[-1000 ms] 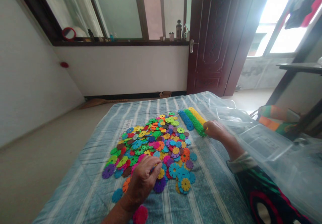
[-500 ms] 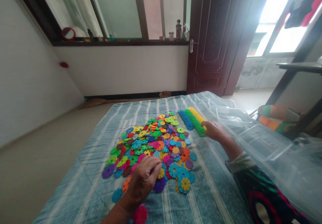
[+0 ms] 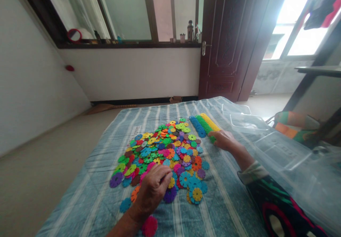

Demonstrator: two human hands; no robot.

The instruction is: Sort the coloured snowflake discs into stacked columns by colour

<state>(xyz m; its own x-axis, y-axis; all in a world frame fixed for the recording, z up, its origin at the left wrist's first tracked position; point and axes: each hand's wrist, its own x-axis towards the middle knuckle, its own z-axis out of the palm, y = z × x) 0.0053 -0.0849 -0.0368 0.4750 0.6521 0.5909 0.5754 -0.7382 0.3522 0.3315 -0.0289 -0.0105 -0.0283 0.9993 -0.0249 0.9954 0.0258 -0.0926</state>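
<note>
Right hand [image 3: 223,140] onto bumpy green row [image 3: 204,125]

From here I see the left hand [image 3: 155,183] low in the middle, palm down, fingers bent and bunched with the thumb alongside, its bare forearm [image 3: 125,224] running back toward the person. The right arm [image 3: 277,194] stretches forward and inward, sleeve cuff [image 3: 253,173] back from the wrist. The right hand [image 3: 223,139] is farther out, back upward, fingers together, fingertips pointing inward.
</note>
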